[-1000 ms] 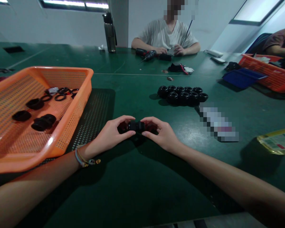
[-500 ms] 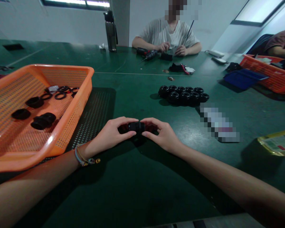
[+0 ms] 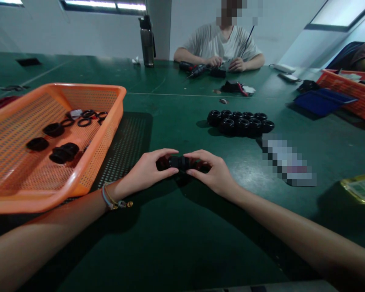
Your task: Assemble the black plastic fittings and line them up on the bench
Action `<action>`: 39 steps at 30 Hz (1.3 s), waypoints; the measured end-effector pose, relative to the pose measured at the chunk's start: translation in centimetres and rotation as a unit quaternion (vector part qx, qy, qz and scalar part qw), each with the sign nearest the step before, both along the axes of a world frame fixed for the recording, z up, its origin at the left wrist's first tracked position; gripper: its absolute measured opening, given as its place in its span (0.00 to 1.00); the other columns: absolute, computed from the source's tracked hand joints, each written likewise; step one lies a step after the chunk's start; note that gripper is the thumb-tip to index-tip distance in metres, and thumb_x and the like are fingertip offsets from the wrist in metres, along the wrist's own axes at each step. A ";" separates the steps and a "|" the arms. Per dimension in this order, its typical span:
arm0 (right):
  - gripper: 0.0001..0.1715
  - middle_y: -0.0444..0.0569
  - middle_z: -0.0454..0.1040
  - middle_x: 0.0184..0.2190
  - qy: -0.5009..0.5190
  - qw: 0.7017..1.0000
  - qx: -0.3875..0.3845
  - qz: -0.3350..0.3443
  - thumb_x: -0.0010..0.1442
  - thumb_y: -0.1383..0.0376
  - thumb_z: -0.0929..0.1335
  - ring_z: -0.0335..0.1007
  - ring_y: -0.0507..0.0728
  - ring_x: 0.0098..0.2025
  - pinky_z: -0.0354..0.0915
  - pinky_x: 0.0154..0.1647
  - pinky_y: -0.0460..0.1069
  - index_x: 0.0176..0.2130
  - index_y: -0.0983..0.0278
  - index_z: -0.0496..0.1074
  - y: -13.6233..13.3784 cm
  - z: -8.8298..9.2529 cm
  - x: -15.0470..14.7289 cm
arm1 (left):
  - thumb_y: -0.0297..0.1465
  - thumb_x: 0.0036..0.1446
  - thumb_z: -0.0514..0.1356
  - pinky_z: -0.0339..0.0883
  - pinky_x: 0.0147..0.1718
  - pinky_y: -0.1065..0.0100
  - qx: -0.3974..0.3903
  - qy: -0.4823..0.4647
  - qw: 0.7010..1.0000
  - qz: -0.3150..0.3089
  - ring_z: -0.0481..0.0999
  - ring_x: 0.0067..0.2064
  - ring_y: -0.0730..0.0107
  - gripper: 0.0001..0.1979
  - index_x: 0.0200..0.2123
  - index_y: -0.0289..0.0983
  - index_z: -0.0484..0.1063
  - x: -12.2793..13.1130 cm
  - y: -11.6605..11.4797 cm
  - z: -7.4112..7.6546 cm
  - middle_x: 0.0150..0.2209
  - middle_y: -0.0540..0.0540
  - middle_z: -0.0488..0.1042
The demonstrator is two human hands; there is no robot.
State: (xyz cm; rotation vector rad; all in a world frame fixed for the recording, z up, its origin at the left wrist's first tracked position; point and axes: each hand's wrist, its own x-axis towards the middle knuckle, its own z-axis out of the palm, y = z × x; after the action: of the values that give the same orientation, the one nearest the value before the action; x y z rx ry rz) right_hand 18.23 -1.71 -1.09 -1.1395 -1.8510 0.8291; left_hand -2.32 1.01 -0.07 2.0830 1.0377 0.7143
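Between my two hands lies a black plastic cable gland (image 3: pixel 180 163), held sideways just over the green table. My left hand (image 3: pixel 158 166) pinches its left end between thumb and fingers. The right end sits in the grip of my right hand (image 3: pixel 209 169), thumb in front and fingers on top. Some of the cable gland is covered by my fingertips. Beyond my right hand, several similar black fittings (image 3: pixel 242 123) stand in two rows with their round openings up.
An orange basket (image 3: pixel 79 178) on the left holds loose black fittings (image 3: pixel 63 152) and black rings (image 3: pixel 84 122). A blurred-out flat object (image 3: pixel 288 160) and a yellow-edged container (image 3: pixel 360 188) lie right. Across the table are a person (image 3: pixel 225 44), a drill (image 3: pixel 197 69) and a bottle (image 3: pixel 147 42).
The whole view has shifted slightly, so things appear a little further right. My left fingers are slightly further apart around the cable gland; both hands stay at it.
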 end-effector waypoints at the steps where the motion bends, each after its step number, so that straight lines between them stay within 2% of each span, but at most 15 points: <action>1: 0.16 0.48 0.75 0.39 -0.001 1.000 0.000 -0.001 0.50 0.71 0.69 0.71 0.54 0.39 0.68 0.38 0.51 0.41 0.61 0.73 0.0 0.0 0.0 | 0.35 0.50 0.61 0.68 0.43 0.65 -0.004 0.003 1.000 0.004 0.75 0.40 0.64 0.21 0.48 0.34 0.71 0.0 0.0 0.0 0.43 0.43 0.77; 8: 0.19 0.46 0.75 0.37 0.011 1.000 -0.015 -0.019 0.49 0.70 0.69 0.71 0.54 0.37 0.67 0.35 0.50 0.43 0.60 0.71 -0.1 -0.1 -0.2 | 0.34 0.51 0.61 0.68 0.42 0.66 0.010 0.031 0.999 0.003 0.75 0.39 0.66 0.17 0.45 0.35 0.73 0.1 0.0 0.2 0.41 0.45 0.77; 13: 0.15 0.46 0.76 0.36 0.006 0.999 -0.037 -0.014 0.49 0.70 0.69 0.72 0.54 0.37 0.68 0.37 0.51 0.40 0.61 0.71 -0.1 0.0 -0.2 | 0.35 0.52 0.60 0.67 0.40 0.66 0.020 0.035 0.999 -0.004 0.74 0.38 0.66 0.17 0.45 0.35 0.73 0.0 0.1 0.2 0.39 0.45 0.76; 30: 0.15 0.46 0.78 0.35 0.011 0.998 -0.066 -0.019 0.48 0.72 0.70 0.72 0.53 0.34 0.68 0.36 0.50 0.39 0.62 0.73 0.0 0.2 -0.3 | 0.35 0.52 0.60 0.66 0.38 0.67 0.027 0.042 0.999 -0.009 0.73 0.36 0.67 0.18 0.46 0.35 0.73 -0.1 0.1 0.1 0.37 0.46 0.75; 39: 0.15 0.47 0.78 0.36 0.009 0.998 -0.067 -0.019 0.49 0.71 0.70 0.72 0.53 0.35 0.67 0.36 0.50 0.40 0.62 0.74 0.0 0.3 -0.3 | 0.33 0.52 0.60 0.67 0.42 0.65 0.006 0.019 1.000 -0.006 0.74 0.41 0.65 0.19 0.48 0.36 0.71 0.0 0.1 0.1 0.43 0.45 0.76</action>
State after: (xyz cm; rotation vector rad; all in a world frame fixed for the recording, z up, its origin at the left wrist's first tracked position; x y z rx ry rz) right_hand 17.95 -1.66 -0.82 -1.2428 -1.7758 0.9493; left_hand -2.31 1.09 0.04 2.1188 1.0428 0.6795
